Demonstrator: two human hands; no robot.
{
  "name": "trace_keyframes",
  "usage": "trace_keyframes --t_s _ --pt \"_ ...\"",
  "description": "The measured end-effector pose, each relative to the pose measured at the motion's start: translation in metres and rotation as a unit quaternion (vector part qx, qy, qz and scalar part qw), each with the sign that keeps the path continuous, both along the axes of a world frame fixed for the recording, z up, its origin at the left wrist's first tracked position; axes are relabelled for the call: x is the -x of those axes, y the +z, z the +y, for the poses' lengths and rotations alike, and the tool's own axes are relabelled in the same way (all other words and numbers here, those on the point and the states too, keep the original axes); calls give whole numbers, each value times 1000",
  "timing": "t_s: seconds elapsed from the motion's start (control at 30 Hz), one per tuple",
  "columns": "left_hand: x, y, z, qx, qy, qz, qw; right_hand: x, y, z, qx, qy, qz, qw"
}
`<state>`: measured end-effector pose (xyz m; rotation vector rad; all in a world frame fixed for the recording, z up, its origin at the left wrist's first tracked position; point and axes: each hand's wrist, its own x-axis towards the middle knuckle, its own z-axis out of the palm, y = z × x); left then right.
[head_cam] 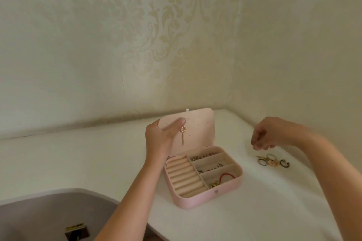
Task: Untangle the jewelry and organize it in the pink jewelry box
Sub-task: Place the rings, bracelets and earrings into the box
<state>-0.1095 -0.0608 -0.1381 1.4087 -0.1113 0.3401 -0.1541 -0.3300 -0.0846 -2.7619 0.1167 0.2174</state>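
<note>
1. Both forearms enter from the bottom edge. Left hand (160, 137) grips the left edge of the lid (197, 129) of the pink jewelry box (195, 202), thumb pressed on the perforated inner face just beside a gold tassel earring (183, 133) hanging there.
2. Right hand (274, 135) hovers above a cluster of rings (273, 161), fingers curled downward. Whether the fingertips pinch anything small cannot be told.
3. Box stands open on the tabletop (78, 162). Ring rolls (186, 176) on its left side are unfilled. The right compartments hold small metal pieces and a red cord (227, 177).
4. Judgement: the rings are likely next. They lie touching one another, so lift one at a time by its band, check that it comes free, then press it upright between two rolls. Brace the lid so the earring is not shaken loose.
5. Tabletop is white and smooth; a dropped ring could roll.
6. Pale damask wallpaper (137, 35) covers both walls of the corner. Grey rounded surface (49, 211) sits lower left; its nature is unclear.
</note>
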Motion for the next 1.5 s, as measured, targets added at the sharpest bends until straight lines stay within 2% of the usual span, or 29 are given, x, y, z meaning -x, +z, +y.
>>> trace_keyframes --t_s 0.2,0.37,0.5,0.63,0.7,0.8,0.87,1.03,1.1,1.2,1.5 --pt "-6 5 -9 -38 -3 -3 999 25 -14 -21 42 -55 37 997" --pt "-20 15 -1 -103 -87 67 989 29 -27 -20 63 -56 1 996" --pt "-23 22 2 -94 -160 74 980 26 -30 -12 109 -37 -25 993" --pt "-28 16 -4 -55 -151 66 985 19 -32 2 188 -22 -13 982" --pt "-30 12 -5 -27 -150 78 985 15 -31 2 192 -31 -12 981" --pt "-31 9 -5 -36 -159 71 984 12 -30 -5 179 -49 -45 982" --pt "-32 8 -4 -53 -154 60 985 10 -28 -9 128 -62 -103 984" --pt "-34 5 -3 -80 -139 50 986 9 -3 -7 -129 -64 -199 969" --pt "-33 5 -2 -94 -154 45 983 9 7 2 -257 -36 -195 946" --pt "-31 4 -2 -106 -171 40 979 3 17 18 -430 20 -174 886" --pt "-32 4 -2 -100 -156 36 982 -26 9 63 -559 33 -148 815"
